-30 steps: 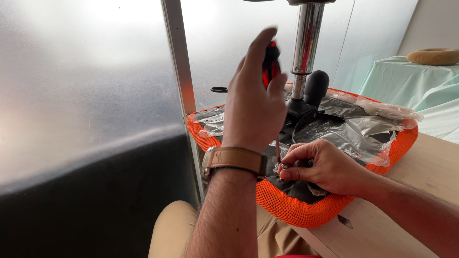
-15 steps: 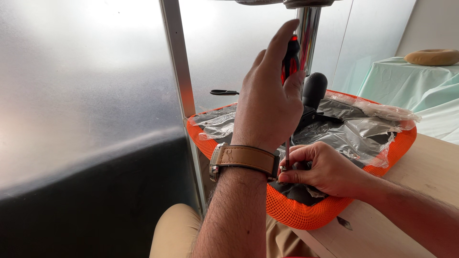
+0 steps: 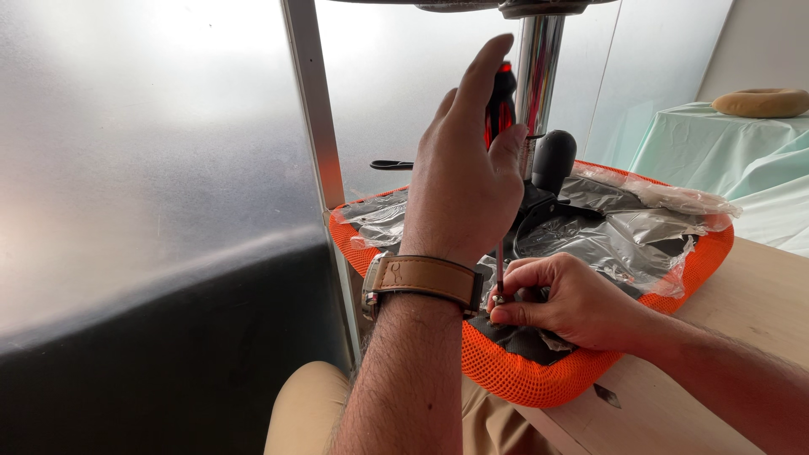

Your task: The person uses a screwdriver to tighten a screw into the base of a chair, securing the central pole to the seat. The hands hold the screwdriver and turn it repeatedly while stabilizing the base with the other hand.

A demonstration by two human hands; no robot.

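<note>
Centrally in the frame, the left hand (image 3: 468, 177) is raised with its back to the camera, fingers curled around the red-and-black handle of a screwdriver (image 3: 500, 105) that stands upright; the index finger stretches up past the handle's top. A brown leather watch strap (image 3: 421, 278) circles that wrist. The screwdriver's thin metal shaft runs straight down to the right hand (image 3: 560, 302), lower right of centre, whose thumb and fingertips are pinched closed around the shaft's tip against the dark underside of an upturned chair seat (image 3: 539, 383). What the tip bears on is hidden by the fingers.

The seat's rim is bright orange mesh, curving from centre left to the right edge, and rests on a pale wooden counter (image 3: 758, 303) at lower right. Crumpled clear plastic wrapping (image 3: 624, 232) lies over the seat's underside. A chrome column (image 3: 539, 72) rises from the seat at top centre, with a black knob (image 3: 554, 160) just beside it and a thin black lever (image 3: 392, 165) pointing left. At upper right, a tan ring-shaped cushion (image 3: 761, 102) sits on a pale green cloth (image 3: 716, 147).
</note>
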